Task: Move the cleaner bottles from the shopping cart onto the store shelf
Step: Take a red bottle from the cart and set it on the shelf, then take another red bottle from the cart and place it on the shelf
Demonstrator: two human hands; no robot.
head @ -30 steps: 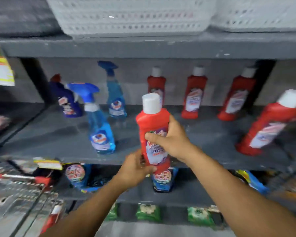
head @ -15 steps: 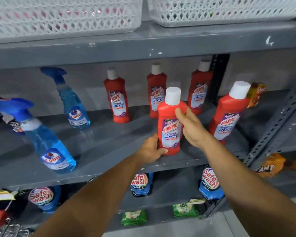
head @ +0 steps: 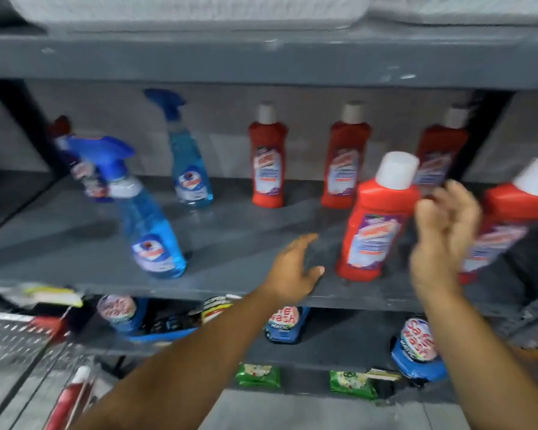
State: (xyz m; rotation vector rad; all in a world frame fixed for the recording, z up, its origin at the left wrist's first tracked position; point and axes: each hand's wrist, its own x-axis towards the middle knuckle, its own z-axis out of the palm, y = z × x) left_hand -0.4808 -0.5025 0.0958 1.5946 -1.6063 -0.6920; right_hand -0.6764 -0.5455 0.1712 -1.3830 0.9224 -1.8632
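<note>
A red bottle (head: pixel 376 218) with a white cap is seen standing on the grey shelf (head: pixel 75 243), right of centre in the frame, near the shelf's front edge. It is held by neither hand. The left hand (head: pixel 292 271) is seen just left of the bottle's base, low over the shelf, with fingers spread and thumb pointing toward the bottle; a small gap is visible between them, and nothing is gripped. The right hand (head: pixel 441 237) is raised just right of the bottle, blurred, with fingers loosely curled and apart; nothing is seen in it, and whether it touches the bottle cannot be told.

A second red bottle (head: pixel 510 218) stands at the right edge of the frame, partly hidden behind the right hand. Three more red bottles are lined up at the back of the shelf: one (head: pixel 267 159) at centre, one (head: pixel 345 159) to its right, and one (head: pixel 441 153) further right, behind the near bottle's cap. A blue spray bottle (head: pixel 146 218) stands at the front left, and another (head: pixel 187 156) stands behind it toward the back.

At the lower left of the frame, the wire cart (head: pixel 16 346) is partly visible, with a red bottle (head: pixel 70 398) lying in it. On the lower shelf, blue pouches (head: pixel 416 346) and green packets (head: pixel 258 375) are seen.
</note>
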